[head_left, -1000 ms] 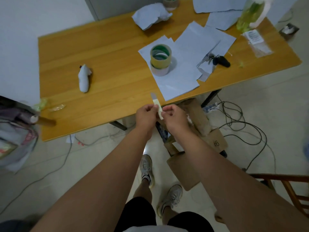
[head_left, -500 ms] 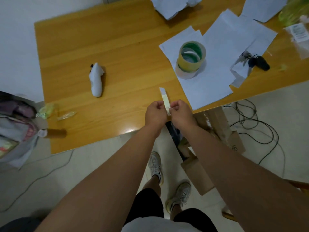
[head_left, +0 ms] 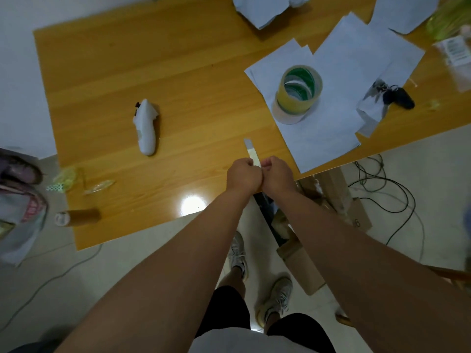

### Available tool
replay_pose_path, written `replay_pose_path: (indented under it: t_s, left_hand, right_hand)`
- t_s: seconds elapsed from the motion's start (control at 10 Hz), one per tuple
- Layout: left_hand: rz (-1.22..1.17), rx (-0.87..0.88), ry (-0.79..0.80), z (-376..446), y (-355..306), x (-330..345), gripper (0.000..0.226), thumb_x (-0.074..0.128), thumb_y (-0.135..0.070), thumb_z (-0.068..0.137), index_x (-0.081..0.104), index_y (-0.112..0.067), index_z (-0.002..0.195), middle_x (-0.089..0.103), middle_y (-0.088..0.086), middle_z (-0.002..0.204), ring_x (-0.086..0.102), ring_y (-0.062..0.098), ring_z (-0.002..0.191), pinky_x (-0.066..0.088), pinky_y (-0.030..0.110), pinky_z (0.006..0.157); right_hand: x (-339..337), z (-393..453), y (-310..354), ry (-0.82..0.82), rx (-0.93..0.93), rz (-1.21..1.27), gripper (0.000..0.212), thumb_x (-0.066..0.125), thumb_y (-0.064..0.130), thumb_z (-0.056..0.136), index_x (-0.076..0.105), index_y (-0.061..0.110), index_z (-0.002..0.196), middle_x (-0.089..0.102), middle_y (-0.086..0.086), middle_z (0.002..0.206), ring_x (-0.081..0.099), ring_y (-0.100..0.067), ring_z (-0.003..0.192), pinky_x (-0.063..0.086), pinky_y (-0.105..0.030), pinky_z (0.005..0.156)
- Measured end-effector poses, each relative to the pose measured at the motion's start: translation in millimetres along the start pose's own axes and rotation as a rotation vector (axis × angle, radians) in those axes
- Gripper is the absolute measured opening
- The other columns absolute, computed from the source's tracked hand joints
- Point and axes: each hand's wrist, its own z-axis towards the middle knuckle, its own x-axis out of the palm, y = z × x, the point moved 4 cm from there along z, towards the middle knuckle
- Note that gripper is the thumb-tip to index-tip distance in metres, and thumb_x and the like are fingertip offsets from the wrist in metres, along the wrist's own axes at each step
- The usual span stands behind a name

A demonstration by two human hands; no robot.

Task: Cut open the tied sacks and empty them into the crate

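Knife (head_left: 251, 151) pinched between left hand (head_left: 243, 175), right hand (head_left: 277, 174), blade upward

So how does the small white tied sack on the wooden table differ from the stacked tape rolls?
The small white tied sack lies on its side on bare wood; the stacked tape rolls stand upright on white paper sheets. The sack is closed and elongated; the rolls are open rings, yellowish and green inside. Both rest untouched on the table.

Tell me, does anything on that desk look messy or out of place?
Yes. White paper sheets lie askew, overlapping, some overhanging the wooden table's near edge. A crumpled sheet sits at the far edge, and a small white wrapped bundle lies alone on its side.
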Motion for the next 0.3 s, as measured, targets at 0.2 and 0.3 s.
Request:
replay_pose_path:
  t_s: [0.2,0.3]
  left_hand:
    - [-0.077,0.005,-0.101,-15,2,-3,0.014,0.047,-0.012,0.090,0.052,-0.008,0.102,0.057,0.005,0.096,0.051,0.021,0.085,0.034,0.028,0.060]
    - [-0.030,0.068,-0.167,-30,6,-4,0.012,0.046,-0.012,0.093,0.043,-0.013,0.081,0.044,-0.001,0.075,0.042,0.015,0.068,0.029,0.029,0.052]
  right_hand:
    - [-20,-15,-7,-0.040,-0.031,-0.036,0.033,0.040,0.022,0.103,0.062,0.001,0.090,0.059,-0.010,0.090,0.052,-0.023,0.083,0.036,-0.030,0.067]
    - [-36,-29,-18,-0.038,-0.022,0.050,0.055,0.035,0.035,0.105,0.070,-0.002,0.082,0.067,-0.012,0.082,0.059,-0.030,0.080,0.045,-0.035,0.072]
